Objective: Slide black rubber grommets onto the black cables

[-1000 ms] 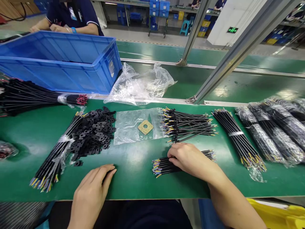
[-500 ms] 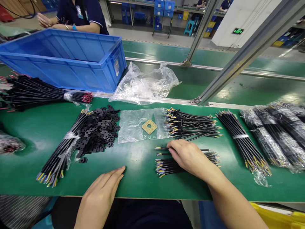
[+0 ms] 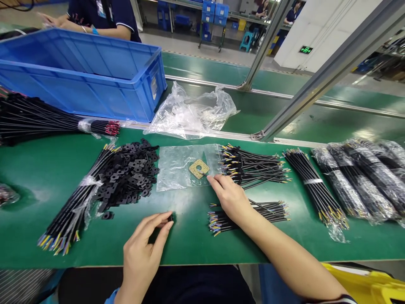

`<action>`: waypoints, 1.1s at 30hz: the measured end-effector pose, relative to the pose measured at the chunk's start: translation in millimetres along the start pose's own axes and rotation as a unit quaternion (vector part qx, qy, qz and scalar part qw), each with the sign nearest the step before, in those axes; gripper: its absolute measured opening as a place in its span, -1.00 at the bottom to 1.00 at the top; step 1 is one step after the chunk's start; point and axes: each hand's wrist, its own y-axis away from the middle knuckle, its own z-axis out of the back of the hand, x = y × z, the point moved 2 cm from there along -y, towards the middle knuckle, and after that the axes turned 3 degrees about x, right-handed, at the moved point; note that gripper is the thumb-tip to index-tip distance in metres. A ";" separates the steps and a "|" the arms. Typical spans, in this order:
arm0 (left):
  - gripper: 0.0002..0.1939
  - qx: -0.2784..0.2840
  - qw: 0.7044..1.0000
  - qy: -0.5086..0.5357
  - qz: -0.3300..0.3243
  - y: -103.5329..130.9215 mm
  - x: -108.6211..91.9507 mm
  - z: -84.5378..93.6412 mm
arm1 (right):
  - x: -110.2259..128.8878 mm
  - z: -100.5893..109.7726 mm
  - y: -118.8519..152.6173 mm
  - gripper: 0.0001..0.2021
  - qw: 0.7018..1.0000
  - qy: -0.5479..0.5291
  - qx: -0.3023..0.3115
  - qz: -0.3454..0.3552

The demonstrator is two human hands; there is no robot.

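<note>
My left hand [image 3: 144, 245] is closed in a pinch above the front of the green table, with a small black plastic piece [image 3: 171, 218] between thumb and fingertips. My right hand [image 3: 232, 198] is closed on a thin black cable [image 3: 205, 174], whose tip reaches the edge of the yellowish square sponge [image 3: 195, 171]. A hole shows in the sponge's middle, and it lies on a clear plastic bag [image 3: 171, 169]. Under my right wrist are loose black cables [image 3: 272, 211] with stripped coloured ends. Behind them lie cables fitted with black pieces [image 3: 247, 162].
A pile of black plastic pieces [image 3: 126, 173] lies left, beside a tied cable bundle [image 3: 72, 202]. More bundles [image 3: 311, 181] and wrapped ones [image 3: 351, 181] lie right. A blue bin [image 3: 104, 93], crumpled plastic [image 3: 190, 114] and a metal post [image 3: 303, 90] stand behind. A person sits beyond.
My right hand has moved left and away from me, carrying a cable from the loose row to the sponge. My left hand has gone from flat fingers to pinching a small black piece.
</note>
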 end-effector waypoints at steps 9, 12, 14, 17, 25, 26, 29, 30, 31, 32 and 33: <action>-0.88 -0.016 0.996 0.069 0.059 5.2 4.0 2.0 | 2.4 -3.9 3.2 -0.58 1.000 0.019 0.000 0.008; -0.85 -0.020 0.982 0.142 0.121 6.3 8.3 2.4 | -0.5 -5.1 2.5 -0.55 1.000 0.023 -0.013 0.005; -0.77 -0.034 0.957 0.222 0.186 6.0 9.3 0.2 | -2.5 -2.4 2.9 -0.53 0.999 0.010 -0.041 0.011; -0.63 -0.062 0.888 0.353 0.287 3.9 2.5 -7.6 | -1.1 10.5 7.8 -0.49 0.984 -0.115 -0.125 0.053; -0.53 -0.108 0.748 0.535 0.377 -5.6 -37.5 -18.9 | 17.7 55.1 34.7 -0.43 0.898 -0.412 -0.084 0.127; -0.54 -0.106 0.743 0.543 0.376 -5.2 -40.0 -19.1 | 19.5 58.2 36.1 -0.43 0.892 -0.426 -0.075 0.131; -0.57 -0.099 0.739 0.556 0.367 -2.3 -43.3 -19.4 | 23.6 62.6 37.0 -0.44 0.881 -0.447 -0.068 0.142; -0.58 -0.098 0.741 0.556 0.364 -1.1 -43.3 -19.5 | 24.6 62.7 37.0 -0.44 0.881 -0.445 -0.073 0.144; -0.59 -0.098 0.743 0.555 0.362 0.0 -43.1 -19.5 | 25.5 62.3 37.3 -0.45 0.884 -0.437 -0.080 0.147; -0.60 -0.099 0.746 0.553 0.359 0.9 -42.8 -19.3 | 26.4 61.5 37.9 -0.46 0.888 -0.426 -0.089 0.150; -0.60 -0.100 0.750 0.550 0.354 1.6 -42.4 -18.9 | 27.3 60.5 38.9 -0.47 0.893 -0.411 -0.098 0.154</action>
